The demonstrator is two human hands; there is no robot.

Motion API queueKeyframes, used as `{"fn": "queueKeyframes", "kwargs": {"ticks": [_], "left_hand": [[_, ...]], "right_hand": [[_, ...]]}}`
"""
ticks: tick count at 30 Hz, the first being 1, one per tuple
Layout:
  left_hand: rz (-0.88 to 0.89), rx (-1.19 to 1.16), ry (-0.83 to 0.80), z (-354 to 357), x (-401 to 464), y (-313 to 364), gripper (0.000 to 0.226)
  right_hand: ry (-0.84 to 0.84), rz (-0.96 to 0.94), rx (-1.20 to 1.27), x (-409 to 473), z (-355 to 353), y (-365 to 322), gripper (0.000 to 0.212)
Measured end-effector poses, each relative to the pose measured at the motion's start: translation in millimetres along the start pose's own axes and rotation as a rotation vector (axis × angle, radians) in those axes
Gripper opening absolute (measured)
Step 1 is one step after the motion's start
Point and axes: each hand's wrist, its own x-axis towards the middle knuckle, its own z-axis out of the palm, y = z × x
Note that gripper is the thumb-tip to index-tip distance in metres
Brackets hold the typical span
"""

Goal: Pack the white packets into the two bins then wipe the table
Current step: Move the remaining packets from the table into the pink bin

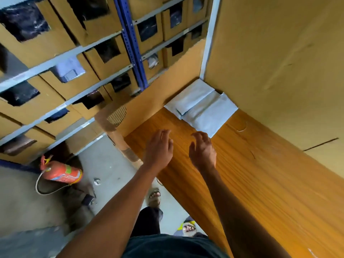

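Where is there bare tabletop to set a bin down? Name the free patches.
The wooden table lies bare from the white packets back toward the person, between the cardboard wall and the floor-side edge. The left hand and right hand hover there. The far corner is crowded.

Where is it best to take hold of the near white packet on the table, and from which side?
Probably by its near corner, coming from the person's side. The packet lies flat in the table's far corner, with walls behind and a second packet overlapping its far edge. Both hands, left and right, are open just short of it.
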Motion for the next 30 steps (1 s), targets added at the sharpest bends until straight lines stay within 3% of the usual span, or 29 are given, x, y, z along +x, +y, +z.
{"fn": "queueKeyframes", "kwargs": {"ticks": [7, 13, 19, 25, 30], "left_hand": [[0.263, -0.004, -0.031, -5.3, 94.2, 7.2, 0.042], [0.415, 0.008, -0.045, 0.0, 160.1, 21.9, 0.049], [0.398, 0.137, -0.140, 5.4, 216.1, 32.8, 0.068], [0.354, 0.118, -0.229, 26.4, 253.2, 36.6, 0.084], [0.329, 0.133, -0.270, 42.5, 267.5, 39.6, 0.089]], "right_hand": [[0.152, 0.206, -0.066, 48.6, 0.8, -13.6, 0.043], [0.152, 0.352, -0.113, 77.5, 1.4, -9.1, 0.057], [0.112, 0.464, -0.174, 111.0, 3.4, 3.7, 0.073], [-0.024, 0.662, -0.198, 151.6, 9.2, 17.9, 0.095], [-0.068, 0.678, -0.226, 162.5, 13.9, 30.3, 0.101]]}}
